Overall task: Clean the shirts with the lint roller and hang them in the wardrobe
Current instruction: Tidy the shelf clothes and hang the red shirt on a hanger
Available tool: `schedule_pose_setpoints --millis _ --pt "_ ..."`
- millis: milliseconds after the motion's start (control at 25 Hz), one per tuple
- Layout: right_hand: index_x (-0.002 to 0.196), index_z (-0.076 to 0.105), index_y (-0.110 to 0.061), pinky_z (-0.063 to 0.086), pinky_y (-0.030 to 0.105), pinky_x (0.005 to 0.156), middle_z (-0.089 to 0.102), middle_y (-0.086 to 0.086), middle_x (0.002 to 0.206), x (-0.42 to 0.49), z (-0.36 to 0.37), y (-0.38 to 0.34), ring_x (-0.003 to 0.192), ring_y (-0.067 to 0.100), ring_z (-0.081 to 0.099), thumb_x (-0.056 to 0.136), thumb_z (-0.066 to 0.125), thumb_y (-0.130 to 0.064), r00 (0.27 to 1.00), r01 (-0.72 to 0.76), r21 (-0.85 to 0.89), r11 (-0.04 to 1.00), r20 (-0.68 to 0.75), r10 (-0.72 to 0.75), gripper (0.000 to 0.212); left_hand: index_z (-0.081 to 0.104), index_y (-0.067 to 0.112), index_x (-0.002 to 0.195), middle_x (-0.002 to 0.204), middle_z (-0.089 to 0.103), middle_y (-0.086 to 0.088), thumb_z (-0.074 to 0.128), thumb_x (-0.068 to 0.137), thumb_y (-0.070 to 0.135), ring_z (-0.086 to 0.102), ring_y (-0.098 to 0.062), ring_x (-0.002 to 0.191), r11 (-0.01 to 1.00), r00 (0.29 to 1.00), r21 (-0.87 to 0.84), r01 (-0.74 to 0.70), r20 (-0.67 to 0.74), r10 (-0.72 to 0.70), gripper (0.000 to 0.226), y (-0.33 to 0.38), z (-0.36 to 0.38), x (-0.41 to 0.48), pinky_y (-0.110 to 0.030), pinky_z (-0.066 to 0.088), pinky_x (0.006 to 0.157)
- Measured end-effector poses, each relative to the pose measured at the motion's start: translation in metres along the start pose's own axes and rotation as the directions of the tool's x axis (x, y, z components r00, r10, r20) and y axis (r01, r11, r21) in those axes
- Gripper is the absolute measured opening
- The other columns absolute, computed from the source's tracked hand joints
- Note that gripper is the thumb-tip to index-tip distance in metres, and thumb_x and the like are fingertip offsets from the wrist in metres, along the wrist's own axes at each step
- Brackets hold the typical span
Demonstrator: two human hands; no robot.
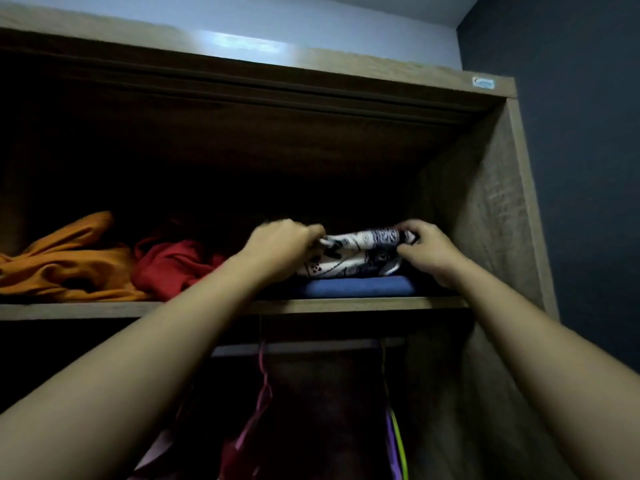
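White printed shirt (360, 252) sits folded at the right end of the wardrobe shelf (104, 308), on top of a blue folded garment (360, 287). Left grip (280, 247) pinches its left edge and right grip (429, 252) pinches its right edge, fingers curled into the cloth. Further left on that shelf is a crumpled red garment (169, 268), then an orange garment (69, 268). Under the shelf, a pink hanger (264, 375) hangs on a rail (311, 348).

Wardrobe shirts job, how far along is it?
Done: some clothes already hang on the rail. In hand: left hand and right hand grip the white patterned shirt atop the blue folded garment. Left: orange garment and red garment lie crumpled; no lint roller visible.
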State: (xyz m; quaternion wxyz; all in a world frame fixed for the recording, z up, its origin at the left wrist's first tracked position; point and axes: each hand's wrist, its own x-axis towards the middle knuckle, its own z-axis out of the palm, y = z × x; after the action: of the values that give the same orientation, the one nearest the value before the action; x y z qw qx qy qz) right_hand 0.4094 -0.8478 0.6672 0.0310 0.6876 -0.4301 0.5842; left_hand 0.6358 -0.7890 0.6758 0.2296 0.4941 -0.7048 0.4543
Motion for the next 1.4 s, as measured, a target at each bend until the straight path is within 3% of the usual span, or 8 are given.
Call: schedule_pose_setpoints --millis 200,320,520,720,840,1080,1280,1400 --pt "0.118 0.053 -0.03 0.037 0.034 0.101 0.04 0.011 0.127 -0.016 -0.022 0.013 0.117 0.029 0.043 0.074 0.063 -0.017 0.968 0.218 -0.457 0.863 0.214 -0.131 0.047 0.045 0.03 0.123 0.117 0.06 0.0 0.052 0.086 0.054 0.059 -0.024 0.104 0.974 0.989 -0.224 -0.032 0.131 0.063 0.045 -0.009 0.012 -0.003 -0.037 0.05 0.082" --pt "0.133 0.043 -0.031 0.031 0.037 0.107 0.036 0.005 0.145 -0.003 -0.027 -0.002 0.132 0.027 0.035 0.078 0.064 -0.017 0.884 0.383 -0.475 0.792 0.437 -0.165 0.061 0.046 0.029 0.127 0.113 0.061 0.002 0.066 0.075 0.056 0.058 -0.017 0.098 0.904 0.948 -0.411 0.116 0.318 0.023 0.062 -0.019 0.006 0.005 -0.029 0.047 0.084" --pt "0.134 0.041 -0.021 0.042 0.037 0.095 0.054 0.009 0.129 -0.003 -0.026 -0.012 0.118 0.029 0.052 0.083 0.062 -0.023 0.839 0.477 -0.559 0.678 0.52 -0.161 0.055 0.059 0.021 0.111 0.114 0.061 -0.009 0.059 0.086 0.032 0.06 -0.031 0.103 0.997 0.967 0.038 0.065 0.246 -0.073 0.028 0.006 0.009 0.035 -0.035 0.045 0.075" --pt "0.13 0.037 -0.013 0.047 0.043 0.073 0.048 0.012 0.126 -0.009 -0.038 -0.011 0.109 0.036 0.051 0.093 0.04 -0.011 0.904 0.343 -0.886 0.312 0.222 -0.364 0.037 0.054 0.01 0.112 0.096 0.067 -0.014 0.03 0.089 0.014 0.067 -0.038 0.077 0.977 0.949 0.212 0.033 -0.314 0.037 0.034 0.037 0.015 0.044 -0.036 0.049 0.055" --pt "0.135 0.033 -0.019 0.042 0.04 0.087 0.047 0.007 0.132 -0.012 -0.044 0.003 0.116 0.031 0.051 0.094 0.04 -0.014 0.899 0.415 -0.887 0.204 0.366 -0.24 0.042 0.044 0.017 0.125 0.113 0.061 -0.01 0.034 0.095 0.02 0.064 -0.036 0.097 0.97 0.981 0.204 -0.135 -0.107 0.159 0.031 0.041 0.023 0.041 -0.035 0.042 0.063" --pt "0.14 0.028 -0.016 0.041 0.039 0.101 0.043 0.014 0.138 -0.011 -0.044 0.012 0.124 0.032 0.046 0.083 0.052 -0.007 0.873 0.424 -0.743 0.518 0.487 -0.017 0.063 0.039 0.027 0.135 0.136 0.051 -0.003 0.044 0.096 0.023 0.057 -0.029 0.114 0.954 0.939 -0.086 -0.287 0.172 0.298 0.039 0.013 0.026 0.024 -0.038 0.047 0.092" --pt "0.15 0.0 -0.024 0.01 0.04 0.119 0.008 0.003 0.159 -0.017 -0.045 -0.001 0.146 0.02 0.012 0.084 0.054 -0.018 0.794 0.429 -0.78 0.455 0.566 0.221 0.085 0.006 0.046 0.145 0.159 0.005 0.006 0.031 0.09 0.06 0.017 -0.017 0.144 0.923 0.836 -0.351 -0.159 0.449 0.314 0.062 0.013 0.018 0.01 -0.026 0.013 0.113" --pt "0.15 -0.003 -0.02 -0.001 0.044 0.118 -0.004 0.004 0.159 -0.023 -0.038 -0.016 0.146 0.019 -0.002 0.082 0.057 -0.026 0.821 0.4 -0.759 0.513 0.546 0.166 0.091 0.012 0.038 0.147 0.158 0.006 0.005 0.027 0.085 0.063 0.011 -0.012 0.145 0.888 0.892 -0.452 -0.091 0.36 0.275 0.068 0.009 0.011 0.004 -0.019 0.006 0.109"
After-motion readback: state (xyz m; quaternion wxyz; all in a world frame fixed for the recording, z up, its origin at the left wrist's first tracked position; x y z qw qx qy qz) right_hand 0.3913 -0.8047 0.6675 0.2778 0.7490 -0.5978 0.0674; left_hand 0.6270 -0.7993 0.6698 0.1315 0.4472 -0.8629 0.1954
